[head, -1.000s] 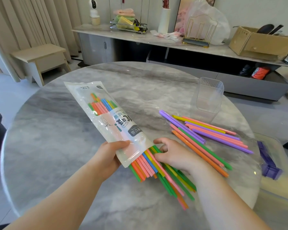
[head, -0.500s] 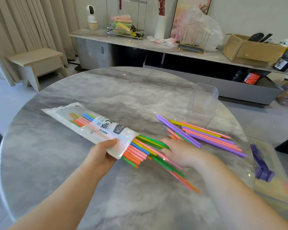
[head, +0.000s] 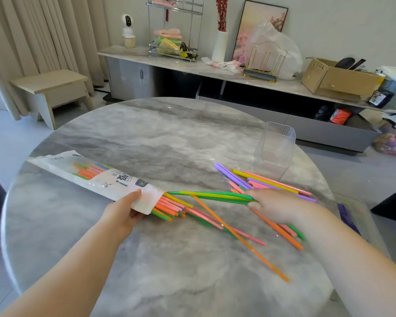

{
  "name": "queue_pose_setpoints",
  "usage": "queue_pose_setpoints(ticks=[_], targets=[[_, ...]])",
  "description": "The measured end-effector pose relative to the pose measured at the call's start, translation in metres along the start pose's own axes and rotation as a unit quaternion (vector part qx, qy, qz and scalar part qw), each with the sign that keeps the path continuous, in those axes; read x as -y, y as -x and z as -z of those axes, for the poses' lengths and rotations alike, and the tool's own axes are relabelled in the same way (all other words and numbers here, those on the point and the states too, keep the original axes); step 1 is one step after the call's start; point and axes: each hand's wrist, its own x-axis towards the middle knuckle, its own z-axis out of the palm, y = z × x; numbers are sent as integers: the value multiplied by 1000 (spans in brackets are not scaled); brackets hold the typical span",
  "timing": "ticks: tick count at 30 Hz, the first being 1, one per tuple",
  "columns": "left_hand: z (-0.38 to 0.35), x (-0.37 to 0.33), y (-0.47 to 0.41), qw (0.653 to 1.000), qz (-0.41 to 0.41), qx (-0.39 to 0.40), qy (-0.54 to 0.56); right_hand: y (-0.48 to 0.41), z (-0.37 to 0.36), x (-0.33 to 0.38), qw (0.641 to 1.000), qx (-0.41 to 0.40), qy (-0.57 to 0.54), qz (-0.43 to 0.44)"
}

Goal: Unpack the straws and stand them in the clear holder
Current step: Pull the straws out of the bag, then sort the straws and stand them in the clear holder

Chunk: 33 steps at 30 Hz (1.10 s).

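- The straws (head: pixel 217 216) look like light, thin, smooth plastic tubes. My judgement is that they will roll, slide and fan apart easily, and will kink if squeezed hard.
- They are best gathered as a small bundle and held round the middle, ends tapped level, so they drop upright together.
- The left grip (head: pixel 124 209) is closed round the open mouth of the packet (head: pixel 82 177), thumb on top and fingers underneath, holding it low over the bench (head: pixel 169 138).
- The packet is thin, soft printed film that probably crumples and slips. A good share of orange, pink, green and blue straws sits inside, their ends sticking out of the mouth.
- The right grip (head: pixel 274 207) lies palm down with its fingertips at the ends of a few green straws (head: pixel 210 195). I cannot tell whether it pinches them or only presses on them.
- More straws lie scattered flat between the two hands, one long orange straw (head: pixel 240 239) crossing the rest. A further heap of purple, yellow and pink ones lies beyond the right wrist, near the holder's foot.
- The clear holder (head: pixel 278 145) stands upright at the far right of the bench with nothing in it. It looks light and easy to tip, so straws should go in gently.
- A clear bin (head: pixel 364 209) beside the bench holds something purple.
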Motion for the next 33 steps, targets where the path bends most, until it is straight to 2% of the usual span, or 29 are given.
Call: queue_pose_setpoints(ticks=[9, 13, 16, 18, 19, 21, 23, 25, 26, 27, 28, 31, 33], targets=[[18, -11, 20, 989, 18, -12, -146, 15, 4, -27, 999, -23, 14, -23], [23, -16, 29, 968, 42, -65, -239, 21, 7, -39, 997, -48, 31, -48], [17, -26, 40, 930, -33, -107, -350, 25, 7, -40, 992, -108, 24, -57], [8, -29, 47, 882, -156, -116, -429, 28, 6, -35, 991, -126, 11, -44], [2, -29, 52, 845, -233, -112, -468, 29, 6, -32, 991, -128, 9, -34], [-12, -25, 68, 733, -418, -74, -532, 32, 6, -21, 991, -131, 18, -6], [-27, -16, 84, 589, -568, 20, -575, 34, 6, -9, 989, -135, 43, 31], [-40, -7, 90, 477, -640, 84, -596, 35, 7, 6, 985, -139, 75, 67], [-45, -1, 89, 444, -652, 79, -610, 35, 7, 15, 983, -140, 81, 86], [-50, 3, 87, 423, -642, 66, -636, 36, 7, 23, 980, -143, 83, 109], [-55, 6, 88, 417, -611, 63, -670, 37, 7, 30, 976, -147, 87, 131], [-64, 6, 85, 420, -466, 72, -775, 37, 7, 47, 967, -162, 84, 180], [-61, 13, 74, 424, -408, 73, -805, 34, 10, 52, 961, -172, 108, 187]])
